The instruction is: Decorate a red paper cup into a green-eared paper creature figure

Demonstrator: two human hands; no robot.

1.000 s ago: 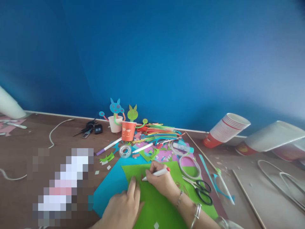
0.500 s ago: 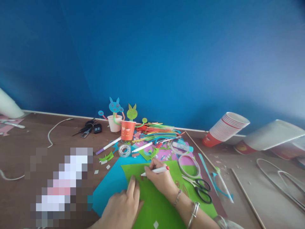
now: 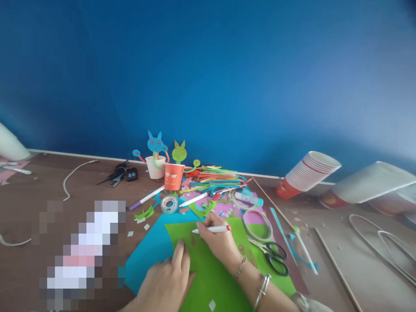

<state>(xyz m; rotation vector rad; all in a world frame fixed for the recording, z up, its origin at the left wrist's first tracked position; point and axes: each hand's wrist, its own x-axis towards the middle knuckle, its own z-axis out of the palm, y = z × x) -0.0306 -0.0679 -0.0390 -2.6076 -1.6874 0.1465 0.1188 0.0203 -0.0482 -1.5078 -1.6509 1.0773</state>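
Observation:
A white marker with a red end (image 3: pixel 214 229) is pinched in my right hand (image 3: pixel 219 242), its tip low over the upper part of the green paper (image 3: pixel 214 277). Short reddish marks (image 3: pixel 193 239) show just under the tip. Flat on the paper's left side lies my left hand (image 3: pixel 169 275), fingers stretched out and holding nothing. More red drawing (image 3: pixel 251 258) shows right of my right wrist. Beneath the green sheet, blue paper (image 3: pixel 143 260) sticks out to the left. Black-handled scissors (image 3: pixel 273 255) rest at the green paper's right edge.
Behind the paper are a tape roll (image 3: pixel 169 204), a pile of coloured pipe cleaners (image 3: pixel 217 180), and an orange cup (image 3: pixel 173 177) and white cup (image 3: pixel 155 167) with paper animal heads. Stacked paper cups (image 3: pixel 308 172) lean at right. Keys (image 3: pixel 120 173) lie back left; a thin stick (image 3: pixel 338 268) lies right.
My right hand and the marker tip have shifted slightly up the paper, and the reddish mark below the tip looks longer. My left hand stays put.

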